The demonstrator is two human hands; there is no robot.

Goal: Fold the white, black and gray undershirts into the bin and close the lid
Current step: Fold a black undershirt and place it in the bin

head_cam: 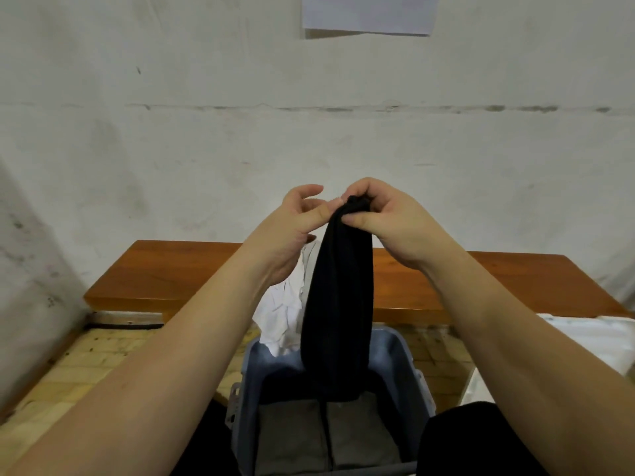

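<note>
The right hand [391, 218] pinches the top of the black undershirt [338, 304], which hangs into the blue bin [251, 383]. The left hand [292, 228], fingers loosely spread, touches the undershirt's top edge without gripping it. A gray undershirt [292, 438] lies on the bin's floor, and a white undershirt [281, 314] drapes over the bin's far rim.

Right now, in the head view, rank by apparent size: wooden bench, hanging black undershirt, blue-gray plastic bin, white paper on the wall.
1. Long orange-brown wooden bench
2. Blue-gray plastic bin (nearer the camera, cut off below; ranking against bench unsure)
3. Hanging black undershirt
4. White paper on the wall, cropped
</note>
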